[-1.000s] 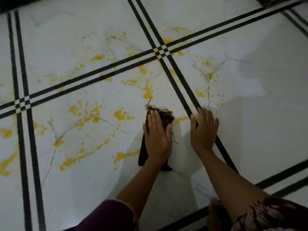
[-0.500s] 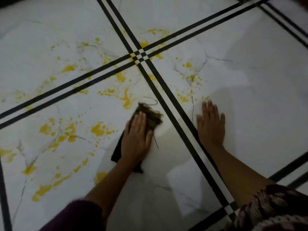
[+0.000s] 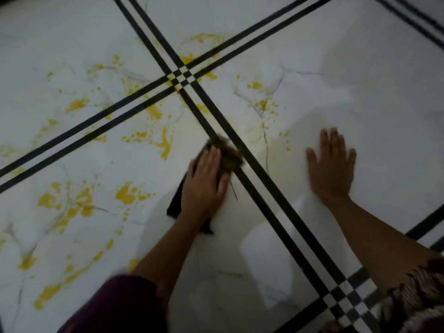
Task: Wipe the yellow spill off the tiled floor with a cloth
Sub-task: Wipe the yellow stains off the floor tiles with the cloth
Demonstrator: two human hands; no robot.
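Observation:
Yellow spill (image 3: 125, 194) lies in splashes and drips across the white marble floor tiles (image 3: 360, 56), mostly left of and beyond my hands. My left hand (image 3: 204, 188) presses flat on a dark cloth (image 3: 225, 152), whose frayed yellow-stained end sticks out past the fingertips and touches the black double stripe (image 3: 264, 179). The cloth's dark tail shows below the palm. My right hand (image 3: 332, 164) rests flat on the floor to the right of the stripe, fingers spread, holding nothing. More yellow drops (image 3: 264, 104) sit beyond it.
Black double stripes cross at a checkered joint (image 3: 182, 76) beyond the cloth, with yellow around it. Another checkered joint (image 3: 353, 292) lies near my right arm. A patterned dark red garment (image 3: 418, 296) shows at bottom right.
My left hand has slid the cloth up and right, onto the edge of the black stripe. The right hand stayed planted on the floor. The view shifted, so the floor appears further right and lower.

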